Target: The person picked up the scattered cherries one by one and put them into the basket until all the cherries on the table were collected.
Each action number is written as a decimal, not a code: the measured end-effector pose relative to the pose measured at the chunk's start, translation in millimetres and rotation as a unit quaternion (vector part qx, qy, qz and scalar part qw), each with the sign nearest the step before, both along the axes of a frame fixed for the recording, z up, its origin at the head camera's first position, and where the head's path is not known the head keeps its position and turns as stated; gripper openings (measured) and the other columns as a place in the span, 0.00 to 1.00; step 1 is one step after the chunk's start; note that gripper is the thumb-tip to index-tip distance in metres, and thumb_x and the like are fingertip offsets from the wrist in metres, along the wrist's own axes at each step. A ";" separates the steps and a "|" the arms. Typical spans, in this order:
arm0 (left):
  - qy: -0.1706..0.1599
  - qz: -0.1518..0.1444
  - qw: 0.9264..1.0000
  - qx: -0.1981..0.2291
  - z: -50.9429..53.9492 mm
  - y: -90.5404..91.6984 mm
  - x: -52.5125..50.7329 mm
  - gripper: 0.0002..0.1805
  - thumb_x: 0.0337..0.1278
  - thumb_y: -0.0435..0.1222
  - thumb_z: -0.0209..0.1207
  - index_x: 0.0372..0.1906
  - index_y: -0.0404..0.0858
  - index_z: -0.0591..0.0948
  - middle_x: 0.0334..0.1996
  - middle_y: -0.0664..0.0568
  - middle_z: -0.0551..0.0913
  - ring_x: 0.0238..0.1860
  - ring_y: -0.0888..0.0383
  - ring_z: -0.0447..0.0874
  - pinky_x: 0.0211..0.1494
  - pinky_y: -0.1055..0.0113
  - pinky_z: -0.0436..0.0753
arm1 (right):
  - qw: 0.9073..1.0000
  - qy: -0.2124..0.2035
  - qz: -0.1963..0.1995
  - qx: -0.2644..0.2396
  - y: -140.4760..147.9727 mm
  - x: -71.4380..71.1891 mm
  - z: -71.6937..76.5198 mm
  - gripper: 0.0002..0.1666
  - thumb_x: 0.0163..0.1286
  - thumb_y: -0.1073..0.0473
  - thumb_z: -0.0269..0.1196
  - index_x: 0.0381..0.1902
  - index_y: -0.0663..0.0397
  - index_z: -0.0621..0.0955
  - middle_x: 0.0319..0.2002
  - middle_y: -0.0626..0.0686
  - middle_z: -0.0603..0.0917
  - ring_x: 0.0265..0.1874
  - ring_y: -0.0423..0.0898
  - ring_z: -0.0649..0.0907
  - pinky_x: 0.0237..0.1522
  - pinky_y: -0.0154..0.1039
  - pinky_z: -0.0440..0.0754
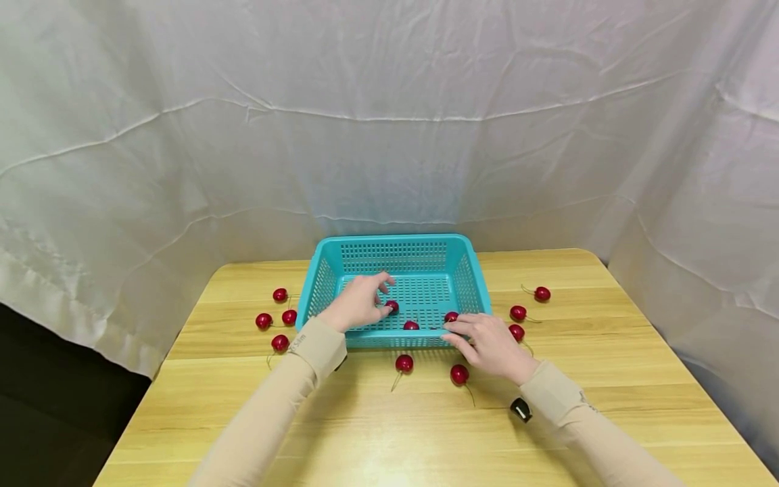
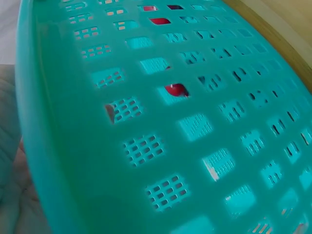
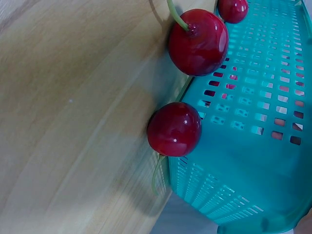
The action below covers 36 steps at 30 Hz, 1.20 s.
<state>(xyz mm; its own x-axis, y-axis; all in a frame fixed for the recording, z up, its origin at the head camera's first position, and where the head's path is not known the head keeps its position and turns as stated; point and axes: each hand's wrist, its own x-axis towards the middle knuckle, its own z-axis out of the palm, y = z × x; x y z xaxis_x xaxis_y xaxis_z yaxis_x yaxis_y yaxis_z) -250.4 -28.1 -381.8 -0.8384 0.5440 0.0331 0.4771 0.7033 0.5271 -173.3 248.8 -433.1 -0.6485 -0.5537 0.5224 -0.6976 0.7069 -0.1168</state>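
Observation:
My left hand (image 1: 359,302) reaches into the turquoise basket (image 1: 318,291), thumb and fingers spread apart. A red cherry (image 1: 391,307) lies beside the thumb tip; whether they touch is unclear. Over the basket's front right rim is my right hand (image 1: 489,343), its thumb apart from its fingers. Just beyond those fingertips shows another cherry (image 1: 451,316), partly covered. Behind the front wall sits a further cherry (image 1: 411,325). Through the basket's holes, the left wrist view shows a bit of cherry (image 2: 176,90). Only an edge of the right hand (image 3: 305,225) enters the right wrist view.
On the wooden table (image 1: 377,433), several stemmed cherries (image 1: 280,343) lie left of the basket. Others (image 1: 518,312) are to its right. Two more, one cherry (image 1: 404,364) and another (image 1: 459,374), lie in front. A pale curtain (image 1: 389,169) hangs behind.

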 end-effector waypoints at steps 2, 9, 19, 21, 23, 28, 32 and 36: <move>-0.005 0.001 1.000 0.002 -0.1 -1.7 0.0 0.26 0.63 0.34 0.65 0.65 0.41 0.74 0.57 0.42 0.83 0.51 0.46 0.86 0.54 0.55 0.85 | 1.000 0.000 0.000 0.000 0.1 -0.1 0.1 0.12 0.67 0.56 0.67 0.44 0.55 0.90 0.37 0.51 0.91 0.34 0.46 0.89 0.39 0.45 0.87; 0.008 -0.002 1.000 -0.011 -1.1 -9.9 -0.4 0.24 0.66 0.35 0.63 0.65 0.39 0.74 0.59 0.40 0.82 0.56 0.44 0.84 0.58 0.53 0.83 | 1.000 0.000 0.000 0.001 0.4 -0.7 0.1 0.12 0.67 0.56 0.67 0.44 0.55 0.90 0.37 0.51 0.91 0.35 0.46 0.89 0.40 0.45 0.87; 0.039 0.026 0.997 -0.059 4.3 -24.2 2.9 0.27 0.68 0.41 0.62 0.69 0.41 0.72 0.66 0.47 0.78 0.67 0.46 0.77 0.69 0.51 0.76 | 1.000 0.002 0.002 0.002 0.9 -1.5 0.7 0.12 0.67 0.55 0.67 0.44 0.54 0.90 0.37 0.51 0.91 0.34 0.45 0.89 0.39 0.44 0.87; 0.045 0.030 0.997 -0.059 6.4 -28.2 2.8 0.27 0.68 0.41 0.62 0.69 0.41 0.72 0.67 0.47 0.77 0.68 0.46 0.76 0.70 0.50 0.75 | 1.000 0.003 0.001 0.004 1.2 -1.3 1.1 0.12 0.67 0.55 0.67 0.44 0.54 0.90 0.37 0.50 0.91 0.34 0.45 0.89 0.39 0.44 0.87; 0.052 0.034 0.996 -0.061 7.9 -32.9 2.5 0.27 0.68 0.41 0.62 0.69 0.40 0.72 0.68 0.46 0.76 0.70 0.46 0.74 0.71 0.50 0.74 | 1.000 0.003 0.001 0.004 1.5 -1.2 1.5 0.12 0.67 0.56 0.67 0.44 0.54 0.90 0.37 0.50 0.91 0.34 0.45 0.89 0.39 0.44 0.87; 0.074 0.051 0.994 -0.061 8.9 -47.5 1.0 0.26 0.67 0.40 0.61 0.67 0.38 0.73 0.66 0.43 0.78 0.67 0.44 0.76 0.69 0.48 0.76 | 1.000 0.004 -0.001 0.005 1.6 -1.6 2.4 0.12 0.67 0.56 0.68 0.44 0.54 0.90 0.36 0.50 0.91 0.33 0.45 0.89 0.38 0.44 0.86; 0.080 0.063 0.993 -0.053 10.0 -60.8 1.2 0.26 0.67 0.40 0.61 0.67 0.36 0.73 0.65 0.41 0.78 0.69 0.40 0.74 0.70 0.46 0.74 | 1.000 0.004 -0.001 0.006 1.1 -2.3 2.0 0.12 0.66 0.55 0.68 0.44 0.54 0.90 0.36 0.50 0.91 0.34 0.45 0.89 0.39 0.44 0.87; 0.096 0.076 0.991 -0.048 9.5 -75.5 1.7 0.27 0.67 0.39 0.61 0.67 0.34 0.73 0.66 0.39 0.77 0.69 0.39 0.73 0.70 0.44 0.74 | 1.000 0.004 0.001 0.006 1.5 -3.0 1.3 0.12 0.67 0.55 0.68 0.44 0.55 0.90 0.36 0.50 0.91 0.34 0.45 0.89 0.39 0.44 0.87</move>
<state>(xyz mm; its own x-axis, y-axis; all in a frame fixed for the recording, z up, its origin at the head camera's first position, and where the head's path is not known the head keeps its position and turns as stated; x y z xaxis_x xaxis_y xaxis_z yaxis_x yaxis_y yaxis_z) -248.6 -103.6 -372.3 -0.8940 0.4204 0.1551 0.4473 0.8171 0.3637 -176.3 250.3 -431.8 -0.6433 -0.5608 0.5213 -0.6998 0.7068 -0.1032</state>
